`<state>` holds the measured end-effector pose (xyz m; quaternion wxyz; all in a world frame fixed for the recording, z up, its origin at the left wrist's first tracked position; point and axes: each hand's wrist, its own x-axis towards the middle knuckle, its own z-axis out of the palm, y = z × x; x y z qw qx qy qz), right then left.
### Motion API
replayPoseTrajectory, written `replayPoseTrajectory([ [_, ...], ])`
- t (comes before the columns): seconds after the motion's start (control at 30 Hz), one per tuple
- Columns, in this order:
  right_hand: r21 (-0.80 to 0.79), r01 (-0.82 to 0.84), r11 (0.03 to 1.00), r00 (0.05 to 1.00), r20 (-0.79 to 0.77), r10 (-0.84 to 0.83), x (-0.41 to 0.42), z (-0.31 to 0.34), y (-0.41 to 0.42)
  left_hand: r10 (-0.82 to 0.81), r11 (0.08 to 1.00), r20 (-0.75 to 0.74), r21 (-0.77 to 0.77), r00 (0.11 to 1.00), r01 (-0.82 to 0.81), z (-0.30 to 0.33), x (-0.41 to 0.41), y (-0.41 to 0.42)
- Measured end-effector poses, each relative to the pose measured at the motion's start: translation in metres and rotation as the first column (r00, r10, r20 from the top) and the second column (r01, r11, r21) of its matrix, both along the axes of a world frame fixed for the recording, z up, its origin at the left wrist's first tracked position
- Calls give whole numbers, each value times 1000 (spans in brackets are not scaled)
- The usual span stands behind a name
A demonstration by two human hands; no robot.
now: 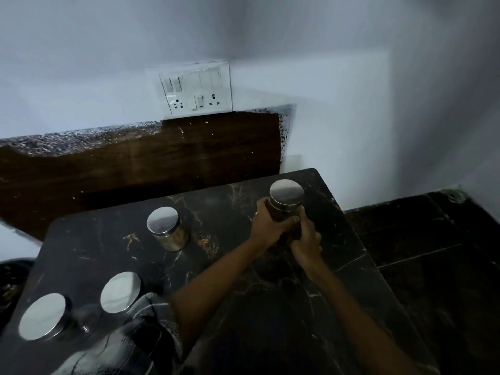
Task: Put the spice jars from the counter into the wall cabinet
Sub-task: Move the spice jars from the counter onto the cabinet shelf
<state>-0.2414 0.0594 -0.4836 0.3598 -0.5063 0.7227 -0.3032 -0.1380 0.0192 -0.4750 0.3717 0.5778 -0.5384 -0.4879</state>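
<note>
We can't read a single word, brand or number anywhere here. The jar (284, 204) gripped in both hands shows us only a plain shiny lid, no label that we can make out. Same story for the three other jars (167, 229) off to the left of the grip. The switch plate (195, 89) on the wall up behind the grip has no print we can read either.

dim corner, dark stone and pale walls

a black marble counter (270, 293) with gold veining fills the foreground. behind it runs a dark wood panel (162, 163) with a speckled top edge. a white switch and socket plate (196, 89) sits on the pale wall (81, 63). dark floor tiles (433, 253) lie at right.
</note>
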Motion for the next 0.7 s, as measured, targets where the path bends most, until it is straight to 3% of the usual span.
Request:
replayPoseTrajectory([
  [0.1,-171,-41,984,999,-43,34,24,35,-9,80,990,12,-115,997,-78,31,25,-4],
  [0.2,-308,-65,949,998,-6,67,49,67,-14,135,976,-69,-163,989,-144,63,53,1],
  [0.43,-622,-78,779,943,207,260,111,137,-8,256,874,-226,-361,940,-325,148,117,27],
  [0.7,-717,-152,680,853,252,457,152,207,11,329,740,-271,-522,905,-425,223,165,53],
])
